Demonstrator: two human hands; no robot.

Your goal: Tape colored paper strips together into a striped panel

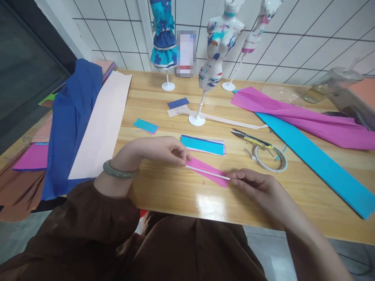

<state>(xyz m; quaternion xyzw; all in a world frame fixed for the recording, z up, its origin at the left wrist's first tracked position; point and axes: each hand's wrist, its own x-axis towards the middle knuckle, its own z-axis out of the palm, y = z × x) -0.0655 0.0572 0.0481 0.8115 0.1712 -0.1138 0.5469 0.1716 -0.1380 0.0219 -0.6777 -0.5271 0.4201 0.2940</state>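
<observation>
The strip (208,173) is coloured white, the piece (203,167) beneath it bright pink. At twelve o'clock from them, the white mannequin (217,50) is splotched with blue, turquoise and pink; at two, magenta is shown by a sheet (295,117); at ten, deep blue by a cloth (74,109).

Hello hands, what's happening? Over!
Left hand and right hand pinching white strip. Strip straight over pink piece. Tape roll near right hand, seemingly not blocking.

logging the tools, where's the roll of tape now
In the head view, the tape roll lies right of centre on the table, beyond the right hand, by the snips and left of the long turquoise fabric.
</observation>
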